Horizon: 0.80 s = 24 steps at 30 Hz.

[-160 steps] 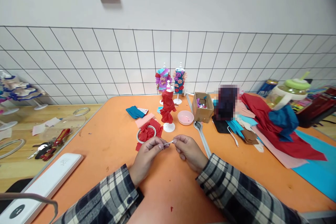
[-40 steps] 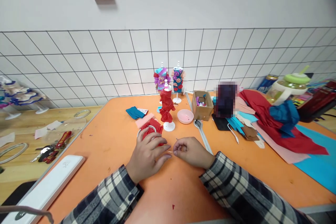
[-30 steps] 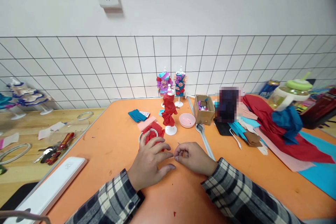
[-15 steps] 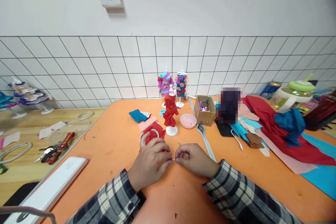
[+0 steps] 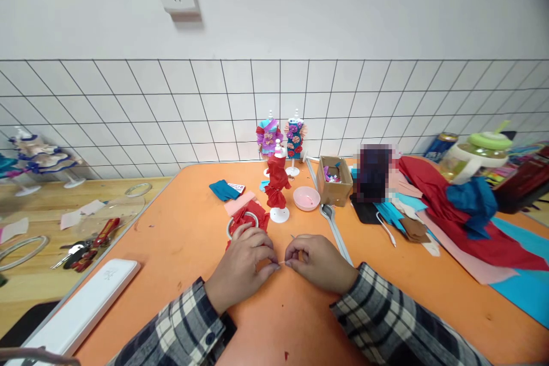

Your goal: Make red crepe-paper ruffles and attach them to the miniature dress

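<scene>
A thin pale strand (image 5: 282, 263) spans the small gap between my two hands, low over the orange table. My left hand (image 5: 243, 267) is closed in a pinch at its left end, thumb against fingertips. Closed in the same way, my right hand (image 5: 322, 264) pinches the right end. A slim pointed tip (image 5: 293, 235) shows just above the right fingers; its kind is unclear. Beyond my left hand lie red cloth pieces (image 5: 261, 219) with a pale ring (image 5: 257, 218) on them. A small white dress form (image 5: 279, 215) draped in red cloth stands ahead.
Behind are two more dressed forms (image 5: 295, 140), a pink bowl (image 5: 306, 198) and a cardboard box (image 5: 335, 189). Scissors (image 5: 328, 213) lie right of centre. Cloth sheets (image 5: 446, 223) and a lidded jug (image 5: 480, 151) fill the right side. A white power bank (image 5: 86, 303) lies left.
My left hand's raised index finger has come down toward its other fingers. The pinched strand and my right hand stay nearly where they were; the view shifts slightly.
</scene>
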### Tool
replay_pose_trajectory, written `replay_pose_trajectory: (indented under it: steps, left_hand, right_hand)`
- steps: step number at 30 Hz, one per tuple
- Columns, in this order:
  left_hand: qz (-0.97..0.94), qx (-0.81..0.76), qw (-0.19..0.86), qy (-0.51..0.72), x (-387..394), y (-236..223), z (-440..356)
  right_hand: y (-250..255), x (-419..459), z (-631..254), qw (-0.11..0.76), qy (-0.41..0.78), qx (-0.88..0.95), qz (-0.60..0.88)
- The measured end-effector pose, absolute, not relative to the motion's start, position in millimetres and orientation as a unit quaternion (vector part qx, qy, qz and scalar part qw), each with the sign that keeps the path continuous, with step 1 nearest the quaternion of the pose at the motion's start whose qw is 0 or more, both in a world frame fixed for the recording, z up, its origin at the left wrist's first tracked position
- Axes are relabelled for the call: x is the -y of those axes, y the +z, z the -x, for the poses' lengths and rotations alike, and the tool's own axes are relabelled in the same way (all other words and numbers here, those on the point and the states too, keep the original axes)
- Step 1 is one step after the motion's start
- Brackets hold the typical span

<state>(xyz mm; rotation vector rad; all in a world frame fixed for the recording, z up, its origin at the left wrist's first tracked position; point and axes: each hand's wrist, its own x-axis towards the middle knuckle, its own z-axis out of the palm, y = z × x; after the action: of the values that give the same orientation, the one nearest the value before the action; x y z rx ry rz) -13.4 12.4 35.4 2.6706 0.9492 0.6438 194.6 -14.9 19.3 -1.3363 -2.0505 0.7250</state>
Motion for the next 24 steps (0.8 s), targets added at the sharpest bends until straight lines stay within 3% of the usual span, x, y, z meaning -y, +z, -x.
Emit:
replay_pose_trajectory:
  steps: [4, 8, 14, 18, 24]
  left_hand:
    - [-0.911, -0.326, 0.133, 0.214, -14, 29, 14]
    - [-0.882, -0.352, 0.226, 0.218, -17, 20, 12]
    - [-0.794, -0.384, 0.412, 0.227, -21, 10, 9]
    - [-0.761, -0.357, 0.493, 0.225, -21, 11, 11]
    - [-0.761, -0.352, 0.504, 0.206, -23, 16, 16]
  right_hand:
    - [17, 15, -197, 0.277, 0.235, 0.789, 0.495]
    - [12, 14, -200, 0.250, 0.170, 0.815, 0.494]
    - [11, 16, -199, 0.360, 0.074, 0.837, 0.406]
    - [7, 17, -195, 0.351, 0.053, 0.870, 0.343]
    - [-5, 14, -194, 0.378, 0.054, 0.853, 0.357]
